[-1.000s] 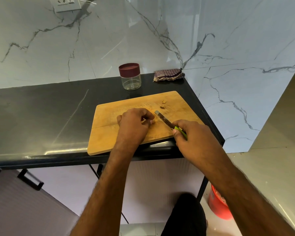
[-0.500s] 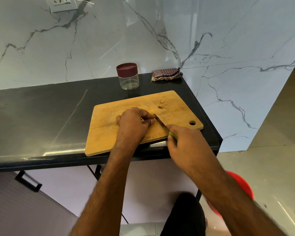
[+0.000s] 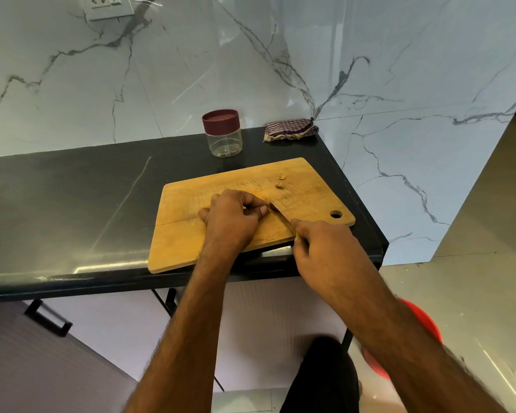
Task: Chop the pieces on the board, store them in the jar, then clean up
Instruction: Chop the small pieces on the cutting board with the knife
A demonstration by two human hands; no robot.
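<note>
Hands (image 3: pixel 280 231) on unmarked board (image 3: pixel 185 245), right gripping knife (image 3: pixel 280 214); unlabelled jar (image 3: pixel 222 134) behind

there is one view only, from a wide-angle camera worn on the person's head. it looks forward and steeply down, so both forearms run up from the bottom edge to the hands, the left hand (image 3: pixel 231 217) and the right hand (image 3: pixel 325 251), near the middle of the picture. the dark worktop (image 3: pixel 72 210) lies close below, crossing the picture from the left edge to its corner at the right. the marble wall (image 3: pixel 191 61) behind it fills the upper half. the wide lens bends straight edges near the borders. at the bottom the view reaches the floor (image 3: pixel 489 293) under and beside the worktop.
</note>
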